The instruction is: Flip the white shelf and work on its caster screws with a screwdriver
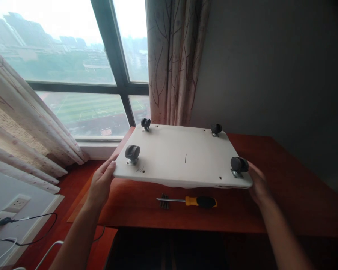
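Note:
A white board [171, 153] with rounded corners lies flat between my hands, its underside facing up. Black caster wheels stand at its corners, among them the near left caster [132, 153] and the near right caster [239, 165]. My left hand [101, 180] grips the left edge by the near corner, thumb on top. On the opposite edge my right hand [257, 183] is closed around the near right corner, its fingers partly hidden. In front of the board, a screwdriver [199, 201] with a yellow and black handle rests on the table, its shaft across several screws [164, 204].
The reddish wooden table [287, 180] extends to the right. Behind it are a patterned curtain [171, 67] and a grey wall [264, 75]. A window [81, 108] is at the left. Lower left, a plug [6, 221] with a black cable sits in a wall socket.

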The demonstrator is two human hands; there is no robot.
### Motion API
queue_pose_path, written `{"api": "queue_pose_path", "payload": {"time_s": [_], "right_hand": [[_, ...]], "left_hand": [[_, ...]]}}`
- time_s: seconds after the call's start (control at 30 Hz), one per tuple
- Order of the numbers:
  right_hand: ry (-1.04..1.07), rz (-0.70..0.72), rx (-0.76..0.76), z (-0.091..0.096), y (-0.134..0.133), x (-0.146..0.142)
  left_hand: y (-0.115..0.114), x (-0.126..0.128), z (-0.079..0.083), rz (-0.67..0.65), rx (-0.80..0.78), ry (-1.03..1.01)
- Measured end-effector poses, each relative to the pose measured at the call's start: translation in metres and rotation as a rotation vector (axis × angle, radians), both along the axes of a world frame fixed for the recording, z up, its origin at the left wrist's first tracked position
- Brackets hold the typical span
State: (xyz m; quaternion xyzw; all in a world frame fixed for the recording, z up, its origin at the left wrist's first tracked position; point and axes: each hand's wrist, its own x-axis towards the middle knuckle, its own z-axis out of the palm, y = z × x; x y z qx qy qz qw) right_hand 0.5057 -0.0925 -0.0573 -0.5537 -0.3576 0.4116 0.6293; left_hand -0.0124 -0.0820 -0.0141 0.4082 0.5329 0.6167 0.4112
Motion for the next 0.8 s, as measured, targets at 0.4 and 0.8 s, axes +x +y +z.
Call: {"api": "queue_pose_path", "payload": {"time_s": [0.4,0.8], "right_hand": [[-0.018,0.041,0.015,-0.001,-0.004,0.002],[-0.513,-0.531,0.426,0.026,-0.041,-0.023]], "left_hand": [[-0.002,-0.001,-0.004,0.001,0.004,-0.023],[-0.030,-0.011,-0.003,0.066,-0.064,0.124]]}}
